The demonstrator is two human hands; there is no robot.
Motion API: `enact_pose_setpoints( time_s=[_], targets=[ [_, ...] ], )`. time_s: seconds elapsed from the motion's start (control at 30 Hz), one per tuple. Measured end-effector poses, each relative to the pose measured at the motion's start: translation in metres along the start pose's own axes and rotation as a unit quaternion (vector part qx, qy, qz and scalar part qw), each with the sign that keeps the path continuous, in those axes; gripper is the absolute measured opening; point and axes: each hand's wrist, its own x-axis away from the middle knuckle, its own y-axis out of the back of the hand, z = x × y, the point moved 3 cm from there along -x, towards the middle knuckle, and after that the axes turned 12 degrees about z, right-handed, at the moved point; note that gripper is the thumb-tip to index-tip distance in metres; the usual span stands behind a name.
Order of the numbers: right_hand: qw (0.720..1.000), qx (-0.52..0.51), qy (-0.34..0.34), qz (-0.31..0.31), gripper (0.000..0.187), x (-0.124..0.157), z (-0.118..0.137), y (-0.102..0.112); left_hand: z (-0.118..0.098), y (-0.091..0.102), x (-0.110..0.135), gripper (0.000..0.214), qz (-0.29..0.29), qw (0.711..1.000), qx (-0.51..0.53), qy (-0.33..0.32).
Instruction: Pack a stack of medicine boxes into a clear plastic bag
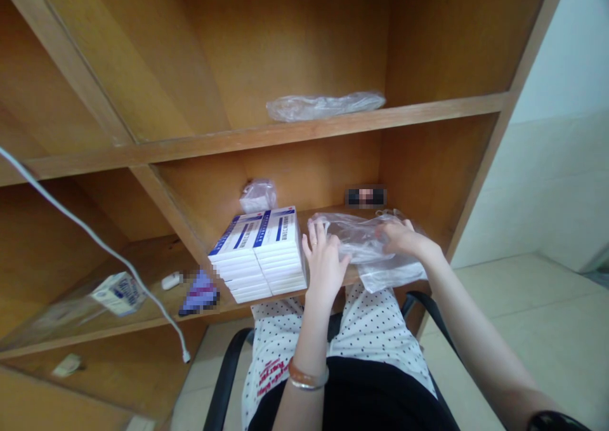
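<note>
A wooden shelving unit [285,44] fills most of the view, with a pale tiled wall [556,196] and tiled floor [528,329] to its right. The person sits close in front of it on a black-armed chair [228,367], wearing polka-dot white trousers [375,342]. A middle shelf [333,123] runs overhead, leaving open room above the hands, and a crumpled plastic bag [326,106] lies along it.

On the lower shelf, a clear plastic bag [366,247] lies right of centre, with one corner hanging over the front edge. A stack of blue-and-white boxes [266,253] stands just left of the bag, close to the shelf's front edge. The right side panel [428,171] bounds a narrow strip of shelf beyond the bag.

The left hand [326,266] is open, its fingers [314,234] spread and resting on the bag's left part, just beside the boxes. The right hand [402,237] lies over the bag's far side with its fingers [392,228] bent down onto the plastic; whether they pinch it, I cannot tell. A beaded bracelet [308,375] circles the left wrist.
</note>
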Motion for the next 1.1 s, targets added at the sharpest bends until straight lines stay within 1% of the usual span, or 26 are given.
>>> enact_pose_setpoints(
  time_s=[0.03,0.07,0.17,0.23,0.27,0.33,0.43,0.47,0.5,0.57,0.63,0.67,0.7,0.77,0.87,0.9,0.97,1.03,1.1],
  targets=[
    [1.0,0.009,0.003,-0.01,0.032,-0.002,-0.001,-0.001,-0.001,0.001,0.0,0.011,-0.003,1.0,-0.004,-0.009],
    [1.0,0.016,0.007,-0.022,0.032,-0.003,-0.002,-0.001,-0.002,0.002,0.0,0.009,-0.003,1.0,-0.006,-0.016],
    [0.997,0.016,0.022,-0.073,0.028,-0.006,-0.001,0.001,-0.004,0.001,-0.001,0.023,0.007,0.999,-0.006,-0.037],
    [0.994,-0.008,0.058,-0.096,0.024,-0.006,0.003,0.003,-0.003,-0.001,-0.002,0.025,0.024,0.998,0.005,-0.054],
    [0.992,-0.029,0.082,-0.097,0.022,-0.006,0.005,0.003,-0.004,-0.002,-0.002,0.025,0.035,0.997,0.017,-0.065],
    [0.986,-0.075,0.126,-0.075,0.021,-0.008,0.009,0.002,-0.005,-0.005,-0.003,0.022,0.062,0.992,0.059,-0.096],
    [0.982,-0.125,0.144,-0.017,0.021,-0.011,0.009,-0.002,-0.006,-0.007,-0.003,0.008,0.081,0.974,0.162,-0.133],
    [0.98,-0.133,0.146,-0.003,0.021,-0.013,0.008,-0.003,-0.006,-0.007,-0.003,0.01,0.077,0.968,0.196,-0.14],
    [0.979,-0.137,0.149,0.004,0.021,-0.014,0.006,-0.003,-0.006,-0.007,-0.003,0.018,0.071,0.961,0.226,-0.143],
    [0.978,-0.145,0.15,-0.008,0.023,-0.015,0.001,-0.002,-0.004,-0.008,-0.003,0.034,0.071,0.954,0.259,-0.13],
    [0.978,-0.154,0.14,-0.031,0.029,-0.015,-0.007,0.001,0.0,-0.011,-0.004,0.044,0.087,0.96,0.25,-0.095],
    [0.978,-0.158,0.132,-0.039,0.033,-0.015,-0.011,0.002,0.002,-0.013,-0.004,0.045,0.099,0.965,0.232,-0.076],
    [0.978,-0.163,0.124,-0.044,0.036,-0.016,-0.015,0.002,0.004,-0.014,-0.004,0.043,0.112,0.97,0.208,-0.061],
    [0.979,-0.169,0.108,-0.042,0.042,-0.016,-0.023,0.002,0.008,-0.016,-0.003,0.033,0.138,0.977,0.158,-0.042],
    [0.98,-0.182,0.084,-0.016,0.052,-0.015,-0.033,0.0,0.012,-0.017,0.0,0.008,0.161,0.981,0.108,-0.025],
    [0.979,-0.188,0.079,-0.006,0.055,-0.014,-0.035,-0.001,0.013,-0.016,0.001,0.011,0.159,0.982,0.099,-0.017],
    [0.978,-0.195,0.075,0.005,0.057,-0.013,-0.038,-0.001,0.014,-0.014,0.002,0.033,0.149,0.985,0.084,0.002],
    [0.978,-0.196,0.076,0.007,0.055,-0.012,-0.039,0.0,0.013,-0.013,0.003,0.049,0.139,0.987,0.076,0.022],
    [0.978,-0.192,0.082,0.018,0.051,-0.012,-0.039,-0.001,0.013,-0.013,0.002,0.059,0.132,0.988,0.073,0.038]
  ],
)
